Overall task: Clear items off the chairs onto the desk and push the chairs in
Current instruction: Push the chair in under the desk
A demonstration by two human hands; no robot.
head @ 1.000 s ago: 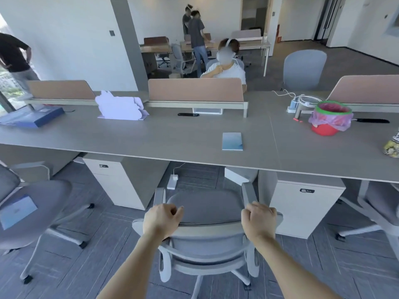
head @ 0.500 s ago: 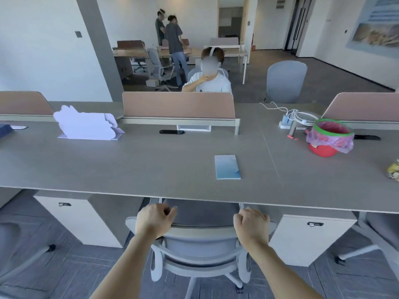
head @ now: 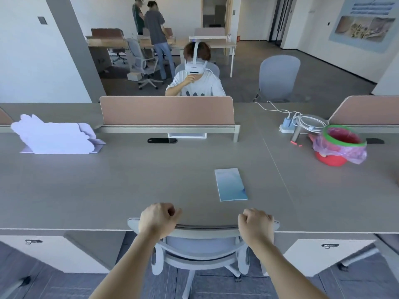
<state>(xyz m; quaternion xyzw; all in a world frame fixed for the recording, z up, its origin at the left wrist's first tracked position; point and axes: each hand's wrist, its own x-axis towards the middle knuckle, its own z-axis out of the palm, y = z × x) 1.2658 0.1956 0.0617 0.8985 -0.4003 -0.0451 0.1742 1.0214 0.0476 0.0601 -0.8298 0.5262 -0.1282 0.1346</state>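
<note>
A grey office chair stands in front of me with its seat hidden under the long grey desk; its backrest top touches the desk's front edge. My left hand grips the top of the backrest on the left, and my right hand grips it on the right. A thin blue booklet lies flat on the desk just beyond my right hand.
White drawer cabinets stand under the desk on both sides of the chair. On the desk are a white cut-out stand, a red bin with a pink liner and a power strip with cables. A person sits behind the pink divider.
The chair has rolled forward under the desk with both hands on its backrest, and I have moved closer. The chairs at the far left and right have left the view.
</note>
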